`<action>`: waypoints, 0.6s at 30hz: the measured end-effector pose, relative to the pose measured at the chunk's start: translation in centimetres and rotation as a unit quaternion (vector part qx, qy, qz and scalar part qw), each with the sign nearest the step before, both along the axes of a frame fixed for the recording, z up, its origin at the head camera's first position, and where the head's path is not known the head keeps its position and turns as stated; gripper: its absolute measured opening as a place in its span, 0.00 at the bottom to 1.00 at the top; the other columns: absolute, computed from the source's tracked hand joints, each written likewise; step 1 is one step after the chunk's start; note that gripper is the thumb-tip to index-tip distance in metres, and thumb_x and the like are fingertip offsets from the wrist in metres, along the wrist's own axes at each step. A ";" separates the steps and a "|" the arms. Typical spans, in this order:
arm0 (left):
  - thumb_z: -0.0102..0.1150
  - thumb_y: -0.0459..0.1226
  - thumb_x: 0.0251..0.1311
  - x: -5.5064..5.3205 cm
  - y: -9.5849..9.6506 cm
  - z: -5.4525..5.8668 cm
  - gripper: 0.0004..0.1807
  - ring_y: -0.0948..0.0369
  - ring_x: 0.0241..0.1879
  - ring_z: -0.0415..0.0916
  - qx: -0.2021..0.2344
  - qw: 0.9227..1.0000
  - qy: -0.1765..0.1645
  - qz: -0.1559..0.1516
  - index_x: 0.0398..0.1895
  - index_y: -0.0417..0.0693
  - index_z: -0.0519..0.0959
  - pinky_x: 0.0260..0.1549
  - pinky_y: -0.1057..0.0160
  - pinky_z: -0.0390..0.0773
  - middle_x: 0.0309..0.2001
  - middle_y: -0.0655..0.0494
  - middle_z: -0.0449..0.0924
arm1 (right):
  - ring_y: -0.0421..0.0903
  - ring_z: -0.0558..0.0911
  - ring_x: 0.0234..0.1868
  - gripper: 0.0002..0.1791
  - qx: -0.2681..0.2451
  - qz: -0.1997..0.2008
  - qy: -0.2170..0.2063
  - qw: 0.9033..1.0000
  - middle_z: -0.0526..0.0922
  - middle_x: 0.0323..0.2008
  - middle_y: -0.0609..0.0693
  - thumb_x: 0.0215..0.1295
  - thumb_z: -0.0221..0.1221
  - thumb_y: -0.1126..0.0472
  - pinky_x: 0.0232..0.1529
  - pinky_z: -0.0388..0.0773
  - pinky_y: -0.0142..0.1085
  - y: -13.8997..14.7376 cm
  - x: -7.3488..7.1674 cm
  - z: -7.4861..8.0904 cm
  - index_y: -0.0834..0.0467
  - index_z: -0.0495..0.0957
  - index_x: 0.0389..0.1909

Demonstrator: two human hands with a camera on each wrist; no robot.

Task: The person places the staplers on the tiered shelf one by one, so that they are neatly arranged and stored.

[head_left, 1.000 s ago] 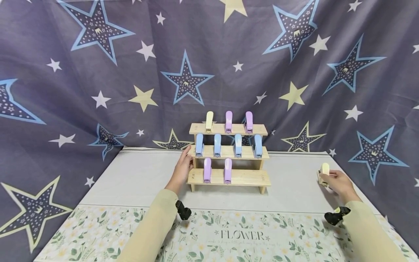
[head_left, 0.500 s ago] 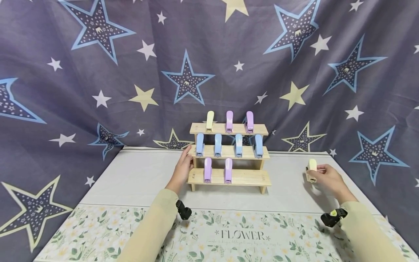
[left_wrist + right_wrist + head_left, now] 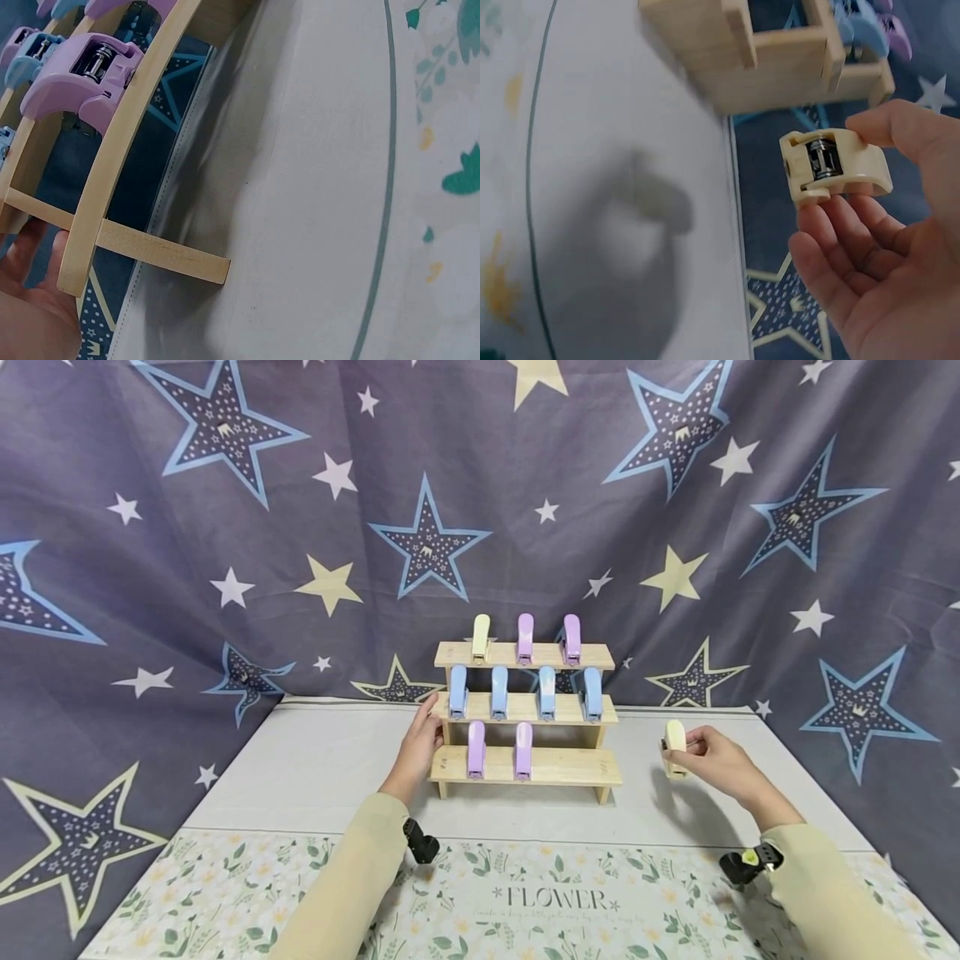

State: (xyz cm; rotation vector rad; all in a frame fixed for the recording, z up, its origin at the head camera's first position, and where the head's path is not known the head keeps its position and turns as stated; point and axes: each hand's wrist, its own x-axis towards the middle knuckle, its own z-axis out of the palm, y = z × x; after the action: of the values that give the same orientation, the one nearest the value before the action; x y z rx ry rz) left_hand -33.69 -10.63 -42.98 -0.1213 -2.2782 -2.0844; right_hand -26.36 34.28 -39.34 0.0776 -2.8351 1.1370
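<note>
My right hand [image 3: 716,764] pinches a cream-coloured hole punch [image 3: 674,748] between thumb and fingers, above the white table to the right of a three-tier wooden rack [image 3: 573,766]. In the right wrist view the punch [image 3: 836,165] shows its metal spring, the thumb on one side and fingertips on the other. My left hand [image 3: 417,747] grips the rack's left side near the middle shelf; its fingers are partly hidden behind the wood in the left wrist view. Two purple punches [image 3: 522,752] stand on the bottom shelf, left of a bare stretch of wood.
Several blue punches [image 3: 546,693] line the middle shelf. The top shelf bears a cream punch [image 3: 481,639] and two purple ones [image 3: 572,639]. A starry curtain [image 3: 262,552] hangs close behind. A floral cloth [image 3: 555,902] covers the table's front.
My right hand has carried the cream hole punch leftward from the table's right side, closer to the rack. The left hand and the rack have stayed in place.
</note>
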 end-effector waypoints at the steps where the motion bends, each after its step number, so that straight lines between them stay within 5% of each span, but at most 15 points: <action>1: 0.30 0.45 0.80 0.0 0.0 0.0 0.28 0.50 0.73 0.57 -0.001 1.000 -0.001 0.001 0.80 0.66 0.52 0.70 0.52 0.60 0.77 0.50 0.56 | 0.46 0.77 0.37 0.28 0.000 0.006 -0.003 1.000 0.80 0.38 0.56 0.67 0.63 0.48 0.35 0.75 0.37 -0.3 0.1 0.1 0.69 0.70 0.51; 18: 0.30 0.44 0.80 0.0 0.0 0.1 0.28 0.48 0.72 0.59 -0.005 1.000 0.002 0.001 0.80 0.65 0.53 0.70 0.50 0.62 0.76 0.47 0.56 | 0.47 0.76 0.35 0.21 -0.055 0.086 0.013 0.995 0.78 0.35 0.53 0.64 0.67 0.55 0.33 0.76 0.33 -6.0 0.1 0.2 0.66 0.72 0.46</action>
State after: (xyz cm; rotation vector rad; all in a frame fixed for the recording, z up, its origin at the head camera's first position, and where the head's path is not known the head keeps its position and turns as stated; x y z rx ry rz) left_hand -33.68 -10.64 -42.86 -0.1244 -2.2863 -2.0693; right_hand -26.24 28.27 -39.10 0.3329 -2.7809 1.3109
